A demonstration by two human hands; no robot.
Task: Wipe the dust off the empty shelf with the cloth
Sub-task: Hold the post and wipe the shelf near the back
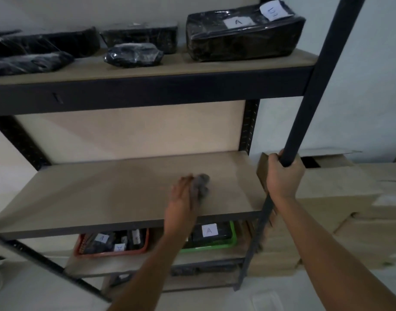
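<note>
Left hand [181,198] on cloth [200,186], mid shelf; right hand [282,173] on upright.

Grey cloth bunched on the empty shelf [102,194], right of centre, under and just past the left fingers, which lie fairly flat on it; blurred, grip unclear. Right hand curls round the dark front post [322,75]. Below: red basket [145,246] with labelled dark packs, green basket [233,236] with a pack labelled A. Upper shelf [147,70] carries black wrapped packages [242,34]. Cardboard boxes [340,198] stacked right, white wall behind.
</note>
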